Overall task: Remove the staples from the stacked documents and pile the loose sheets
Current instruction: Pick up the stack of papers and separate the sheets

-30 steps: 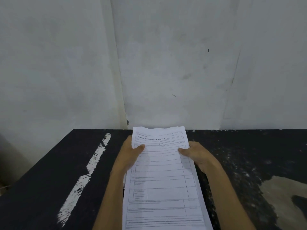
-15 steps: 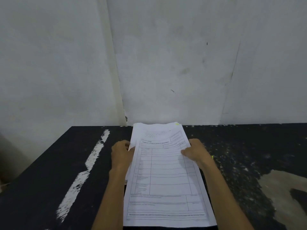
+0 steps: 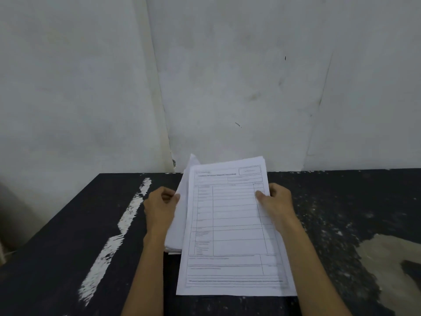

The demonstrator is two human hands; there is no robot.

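White printed sheets over black tabletop; we see left hand and right hand each gripping a side edge.

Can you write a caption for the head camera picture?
A stack of printed forms, gripped by the left hand and right hand, at a black table.

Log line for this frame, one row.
left hand: grips lower stack, left edge | right hand: pinches top form, right edge | top form: skewed over stack | staples: not visible
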